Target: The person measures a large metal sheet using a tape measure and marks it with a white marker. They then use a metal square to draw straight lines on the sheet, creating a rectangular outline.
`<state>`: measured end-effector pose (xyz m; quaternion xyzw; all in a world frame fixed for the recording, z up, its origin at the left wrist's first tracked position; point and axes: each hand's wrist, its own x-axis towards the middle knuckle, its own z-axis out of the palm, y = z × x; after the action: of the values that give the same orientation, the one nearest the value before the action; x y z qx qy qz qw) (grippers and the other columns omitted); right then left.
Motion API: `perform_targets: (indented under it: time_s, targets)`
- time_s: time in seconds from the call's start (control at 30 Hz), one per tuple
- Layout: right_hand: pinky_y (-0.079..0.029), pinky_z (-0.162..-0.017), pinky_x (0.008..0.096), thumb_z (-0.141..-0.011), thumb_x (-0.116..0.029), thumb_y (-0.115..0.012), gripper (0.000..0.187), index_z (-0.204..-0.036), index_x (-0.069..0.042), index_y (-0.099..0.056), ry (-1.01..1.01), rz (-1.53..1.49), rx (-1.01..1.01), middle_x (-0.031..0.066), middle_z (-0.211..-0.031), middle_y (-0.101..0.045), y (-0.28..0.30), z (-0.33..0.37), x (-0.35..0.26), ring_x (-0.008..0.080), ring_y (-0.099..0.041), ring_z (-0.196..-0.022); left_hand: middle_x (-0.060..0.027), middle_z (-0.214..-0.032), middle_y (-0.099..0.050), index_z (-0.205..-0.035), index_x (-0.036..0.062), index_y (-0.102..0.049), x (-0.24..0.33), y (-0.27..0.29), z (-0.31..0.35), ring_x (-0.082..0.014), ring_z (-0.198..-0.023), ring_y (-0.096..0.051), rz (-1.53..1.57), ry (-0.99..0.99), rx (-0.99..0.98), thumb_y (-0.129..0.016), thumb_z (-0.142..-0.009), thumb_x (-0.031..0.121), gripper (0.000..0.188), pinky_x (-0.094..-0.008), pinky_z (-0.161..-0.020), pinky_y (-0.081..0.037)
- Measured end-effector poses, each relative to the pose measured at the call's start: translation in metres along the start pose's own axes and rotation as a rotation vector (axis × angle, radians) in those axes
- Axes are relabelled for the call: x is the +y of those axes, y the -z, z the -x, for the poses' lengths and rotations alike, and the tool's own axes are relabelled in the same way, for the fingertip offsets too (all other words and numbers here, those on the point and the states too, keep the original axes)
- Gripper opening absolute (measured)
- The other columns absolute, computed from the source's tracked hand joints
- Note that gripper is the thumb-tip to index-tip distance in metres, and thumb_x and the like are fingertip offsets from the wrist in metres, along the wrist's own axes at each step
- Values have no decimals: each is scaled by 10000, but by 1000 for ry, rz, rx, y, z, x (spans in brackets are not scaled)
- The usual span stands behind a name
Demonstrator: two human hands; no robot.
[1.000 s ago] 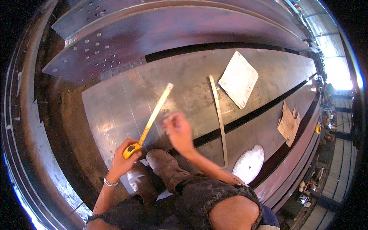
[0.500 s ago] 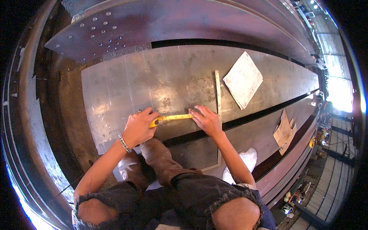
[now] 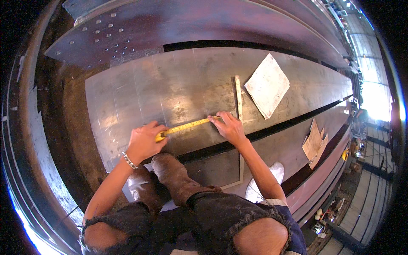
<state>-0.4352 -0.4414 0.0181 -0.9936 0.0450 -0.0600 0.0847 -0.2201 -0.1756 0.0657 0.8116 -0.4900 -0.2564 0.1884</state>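
Observation:
A yellow tape measure (image 3: 189,125) stretches between my two hands above a grey steel plate (image 3: 140,93). My left hand (image 3: 146,142) is closed round its case, of which only a yellow edge shows. With finger and thumb, my right hand (image 3: 228,126) pinches the blade near its free end. A thin straight metal bar, one leg of a steel square (image 3: 238,95), lies on the plate just beyond my right hand. Faint lines run across the plate's left part.
Folded white paper (image 3: 268,87) lies on the plate to the right. A brown cardboard-like piece (image 3: 315,143) rests on the neighbouring plate. Dark gaps separate the plates. A reddish steel beam with bolt holes (image 3: 97,32) stands along the far side. My boots (image 3: 172,174) are close by.
My hands have moved apart, so more of the tape blade shows. The left hand shifted left and slightly nearer; the right rose a little farther away.

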Motion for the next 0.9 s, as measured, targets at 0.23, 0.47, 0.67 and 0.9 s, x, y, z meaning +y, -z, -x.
perform_targets:
  time_s: [0.23,0.47,0.67,0.9]
  targets:
    - [-549,-648,297,-762,-85,-740,255,-1011,-135,-713,-63,-18,145,28,-888,-639,-17,6,5,190,-644,-821,-28,-897,-617,-965,168,-684,-22,5,12,-249,-755,-658,-40,56,87,-701,-788,188,178,-412,-636,-527]
    - [-570,-622,312,-818,-160,-683,237,-1054,-186,-689,-120,-19,75,15,-1067,-623,-23,10,5,179,-639,-952,-47,-922,-593,-958,151,-660,-26,-11,12,-266,-751,-649,-140,71,48,-723,-776,179,194,-419,-629,-520]
    - [-566,-641,316,-817,-154,-706,210,-1027,-168,-694,-161,-90,97,23,-1060,-620,-25,6,2,188,-646,-933,-33,-928,-588,-955,165,-661,-27,-15,13,-256,-787,-647,-177,104,39,-732,-766,187,203,-407,-636,-527]
    - [-565,-664,332,-799,-141,-721,206,-1003,-148,-693,-189,-126,122,33,-1053,-618,-21,3,0,209,-649,-922,-31,-912,-575,-970,163,-653,-27,-12,9,-253,-802,-640,-210,96,19,-728,-764,199,221,-399,-648,-531]
